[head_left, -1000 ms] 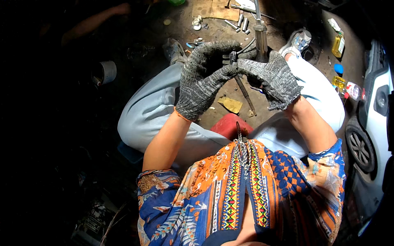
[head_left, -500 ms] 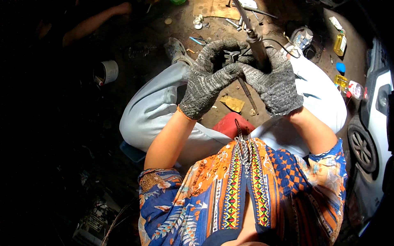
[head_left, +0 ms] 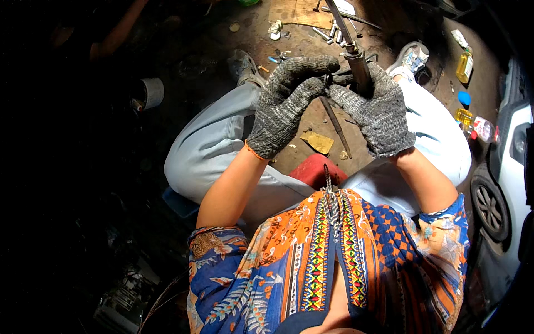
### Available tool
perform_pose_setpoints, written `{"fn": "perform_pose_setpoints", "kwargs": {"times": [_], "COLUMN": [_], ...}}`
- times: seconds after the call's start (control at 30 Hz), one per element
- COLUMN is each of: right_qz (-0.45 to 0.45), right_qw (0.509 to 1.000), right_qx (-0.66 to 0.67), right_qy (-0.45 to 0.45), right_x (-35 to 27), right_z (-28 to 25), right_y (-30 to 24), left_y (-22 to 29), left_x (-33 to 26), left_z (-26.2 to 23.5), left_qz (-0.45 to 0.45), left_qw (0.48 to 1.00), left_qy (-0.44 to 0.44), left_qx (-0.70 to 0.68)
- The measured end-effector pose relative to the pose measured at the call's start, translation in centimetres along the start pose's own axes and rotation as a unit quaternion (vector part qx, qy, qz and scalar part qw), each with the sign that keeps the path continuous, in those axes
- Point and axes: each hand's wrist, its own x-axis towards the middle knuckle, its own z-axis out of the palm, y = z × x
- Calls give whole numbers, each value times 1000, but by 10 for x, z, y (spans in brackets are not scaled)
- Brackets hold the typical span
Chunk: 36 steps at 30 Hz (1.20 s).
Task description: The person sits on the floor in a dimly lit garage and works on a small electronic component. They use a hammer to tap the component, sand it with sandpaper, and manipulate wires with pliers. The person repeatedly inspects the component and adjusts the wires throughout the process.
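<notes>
Both my hands wear grey knitted gloves and come close together above the floor between my knees. My right hand point(head_left: 382, 114) is wrapped round the lower end of a dark metal cylinder point(head_left: 360, 73), from which a thinner metal rod point(head_left: 339, 22) runs up and away. The fingers of my left hand point(head_left: 282, 106) are curled, thumb and fingertips brought together beside the cylinder. A small dark part shows between the two hands, mostly hidden by the gloves. Under them a long thin rusty rod point(head_left: 335, 127) appears to lie on the floor.
A yellowish scrap point(head_left: 317, 142) lies near the red seat point(head_left: 318, 168) under me. Several metal sockets and cardboard point(head_left: 300, 12) lie ahead. Yellow oil bottles point(head_left: 464, 65) and a white car point(head_left: 514, 167) are at right. A white tub point(head_left: 152, 93) and a person's arm point(head_left: 119, 30) are at left.
The dark jaw-like part seen between my left fingers is now mostly covered, as thumb and fingertips have closed together. The cylinder has shifted slightly right, and the black cable loop has mostly gone from sight.
</notes>
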Motion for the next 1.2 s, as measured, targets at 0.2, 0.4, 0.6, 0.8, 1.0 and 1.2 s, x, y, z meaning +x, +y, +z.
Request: {"fn": "perform_pose_setpoints", "kwargs": {"times": [0.2,0.4,0.6,0.8,1.0,1.2], "right_qz": [34,57,25,12,-29,-50], "right_qw": [995,996,999,998,992,986], "right_qx": [88,62,21,-34,-117,-149], "right_qy": [-31,-6,-20,-42,-38,-47], "right_x": [4,12,11,13,14,18], "right_z": [-3,-15,-14,-11,-7,-3], "right_y": [-6,-23,-17,-10,-1,8], "left_y": [2,4,3,-3,-4,-11], "left_x": [4,1,1,-1,-4,-6], "left_z": [1,-1,-1,-8,-7,-10], "left_qz": [-20,-78,-155,-244,-310,-193], "left_qw": [1000,992,955,920,909,979], "left_qy": [-11,59,108,134,131,55], "left_qx": [18,-80,-229,-276,-247,17]}}
